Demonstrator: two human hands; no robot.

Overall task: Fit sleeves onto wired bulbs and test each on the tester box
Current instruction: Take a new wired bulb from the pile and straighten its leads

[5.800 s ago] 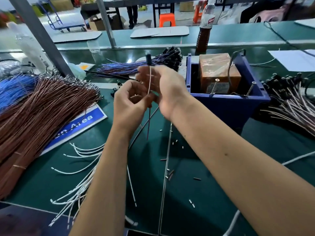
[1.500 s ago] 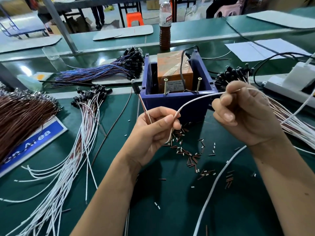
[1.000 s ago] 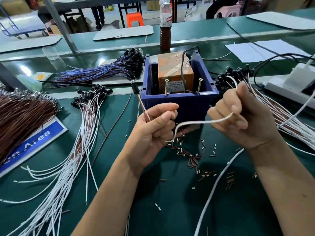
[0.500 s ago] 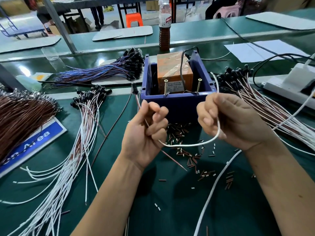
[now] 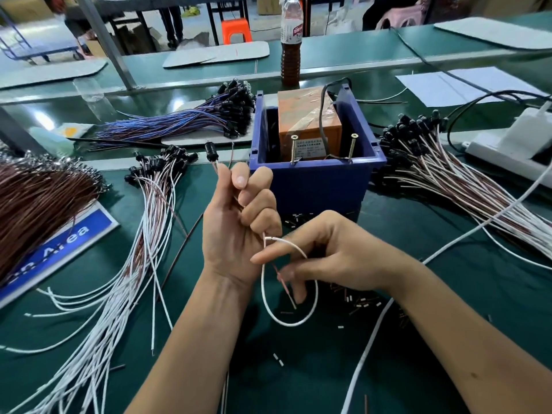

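Observation:
My left hand [image 5: 239, 222] is closed around the thin wires of a wired bulb, whose black bulb head [image 5: 211, 151] sticks up above my fist. A white sleeve [image 5: 286, 319] curls in a loop below both hands, one end at my left fist. My right hand [image 5: 331, 255] pinches this sleeve near a bare copper-red wire end [image 5: 286, 289]. The blue tester box [image 5: 316, 180], with an orange block and two upright screws, stands just behind my hands.
A pile of white-sleeved bulbs [image 5: 143, 234] lies at the left, another [image 5: 448, 174] at the right. Blue-wired bulbs [image 5: 185, 124] lie behind, brown wires [image 5: 38, 204] far left. Small cut sleeve bits [image 5: 361, 303] litter the green mat. A bottle [image 5: 291, 43] and white device [image 5: 513, 144] stand behind.
My right hand has dropped from beside the tester box to low and left, close under my left hand. The white sleeve now hangs in a tighter loop. My left fist has turned more upright.

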